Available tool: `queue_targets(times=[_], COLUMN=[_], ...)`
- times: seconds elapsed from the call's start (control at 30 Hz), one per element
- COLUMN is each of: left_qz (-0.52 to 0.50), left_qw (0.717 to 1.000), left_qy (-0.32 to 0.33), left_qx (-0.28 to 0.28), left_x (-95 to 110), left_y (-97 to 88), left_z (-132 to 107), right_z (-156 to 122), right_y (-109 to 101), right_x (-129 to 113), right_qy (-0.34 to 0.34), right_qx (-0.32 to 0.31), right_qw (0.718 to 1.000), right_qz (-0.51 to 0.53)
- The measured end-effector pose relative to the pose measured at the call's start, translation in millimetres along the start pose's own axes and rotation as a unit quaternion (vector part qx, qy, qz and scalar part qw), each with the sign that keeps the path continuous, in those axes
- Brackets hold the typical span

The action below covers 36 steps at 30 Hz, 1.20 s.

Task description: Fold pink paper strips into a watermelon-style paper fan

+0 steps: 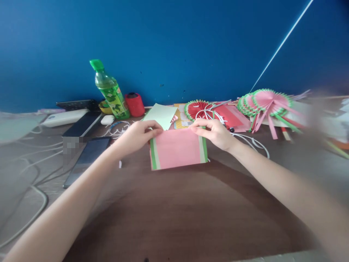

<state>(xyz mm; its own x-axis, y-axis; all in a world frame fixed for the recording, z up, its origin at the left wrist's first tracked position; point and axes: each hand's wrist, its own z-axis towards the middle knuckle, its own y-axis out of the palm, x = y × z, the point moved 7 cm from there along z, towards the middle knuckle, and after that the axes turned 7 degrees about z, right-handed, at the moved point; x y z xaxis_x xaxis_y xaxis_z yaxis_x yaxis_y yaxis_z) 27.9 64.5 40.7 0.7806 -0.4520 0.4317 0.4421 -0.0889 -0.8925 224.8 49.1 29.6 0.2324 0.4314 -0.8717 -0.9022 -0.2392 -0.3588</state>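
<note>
A pink sheet of paper [178, 150] with green and pale-green strips along its left and right edges hangs between my hands, tilted up over the table. My left hand [141, 134] pinches its upper left corner. At the upper right corner, my right hand [214, 133] grips the paper between thumb and fingers. Just behind it lie a pale green sheet [160, 113] and a red pleated paper fan [198, 109] with a green edge. Whether the pink sheet is a single layer I cannot tell.
A green-capped bottle [110, 92] and a red thread spool [135, 104] stand by the blue wall. Pink pleated fans [271, 101] with ribbons lie at the back right. A dark phone [88, 160], a power bank [65, 117] and white cables [43, 196] occupy the left side.
</note>
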Motion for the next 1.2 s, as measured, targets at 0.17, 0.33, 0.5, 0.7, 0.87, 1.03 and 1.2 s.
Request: queue_targets(times=[0.17, 0.33, 0.5, 0.7, 0.87, 1.03, 1.2], left_qz=[0.013, 0.049, 0.119, 0.100, 0.099, 0.131, 0.163], left_qw=[1.000, 0.995, 0.984, 0.987, 0.989, 0.987, 0.982], left_qy=[-0.010, 0.046, 0.109, 0.061, 0.052, 0.051, 0.052], left_qx=[-0.017, -0.074, -0.082, -0.107, -0.094, -0.081, -0.077], left_x=[-4.9, -7.4, -6.0, -15.6, -18.5, -15.6, -9.7], left_y=[12.0, 41.3, 50.5, 51.3, 50.1, 50.4, 47.5], left_z=[10.4, 9.9, 7.9, 6.6, 6.6, 6.8, 4.9], right_z=[2.4, 1.1, -1.6, -2.1, -2.1, -2.8, -3.5], right_y=[2.3, 13.7, 15.2, 14.0, 12.0, 12.2, 12.6], right_x=[21.3, 35.0, 39.9, 44.1, 43.1, 37.2, 36.9], right_qy=[0.037, 0.020, 0.045, 0.065, 0.077, 0.060, 0.043], right_qx=[-0.001, -0.068, -0.093, -0.088, -0.108, -0.156, -0.147], right_qw=[0.999, 0.986, 0.980, 0.980, 0.978, 0.971, 0.968], right_qz=[-0.037, -0.150, -0.170, -0.163, -0.164, -0.173, -0.196])
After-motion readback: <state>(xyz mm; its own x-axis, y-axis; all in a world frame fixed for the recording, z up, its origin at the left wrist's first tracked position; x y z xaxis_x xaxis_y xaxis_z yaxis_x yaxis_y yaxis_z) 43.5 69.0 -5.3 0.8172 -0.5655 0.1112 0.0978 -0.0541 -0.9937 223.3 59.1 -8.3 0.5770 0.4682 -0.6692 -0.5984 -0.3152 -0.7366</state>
